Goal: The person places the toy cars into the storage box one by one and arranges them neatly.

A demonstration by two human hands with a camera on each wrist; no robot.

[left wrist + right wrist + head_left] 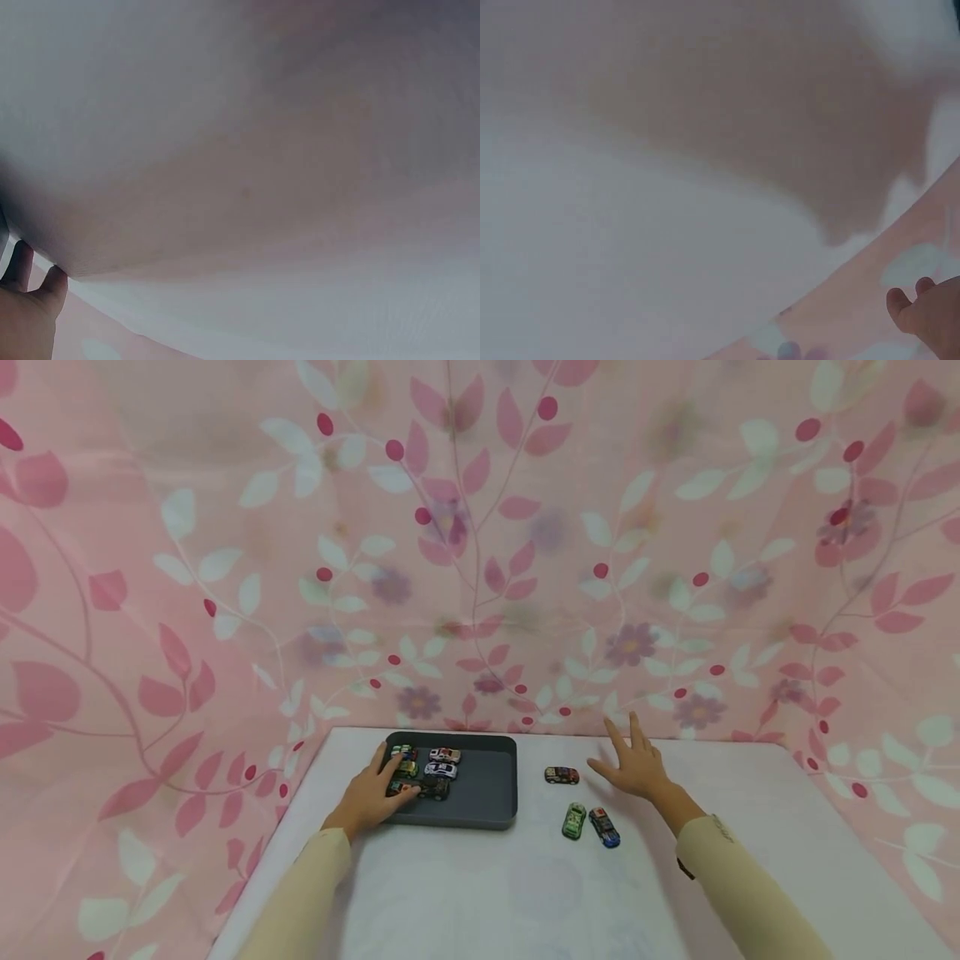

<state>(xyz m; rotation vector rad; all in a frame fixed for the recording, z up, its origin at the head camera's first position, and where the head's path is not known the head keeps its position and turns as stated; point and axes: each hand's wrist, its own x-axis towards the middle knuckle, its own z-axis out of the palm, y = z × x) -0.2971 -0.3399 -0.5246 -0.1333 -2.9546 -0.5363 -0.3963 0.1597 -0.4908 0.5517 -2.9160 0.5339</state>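
My left hand (370, 795) lies at the left side of a dark grey tray (491, 781), fingers spread over its rim and thumb reaching inside. Toy cars sit in the tray: a white and red car (445, 755), a white car (441, 770), a black car (435, 789) and others partly hidden by the fingers. My right hand (637, 768) hovers above the table with fingers spread, holding nothing. Closest to it is a dark red patterned car (562, 775); a green car (573, 821) and a blue and red car (604, 827) lie nearer me.
A white-covered table (480, 893) bears the tray and loose cars. Behind it and at both sides hangs a pink curtain (480, 568) with a leaf pattern. Both wrist views show mostly the white tablecloth (300, 315) and shadow.
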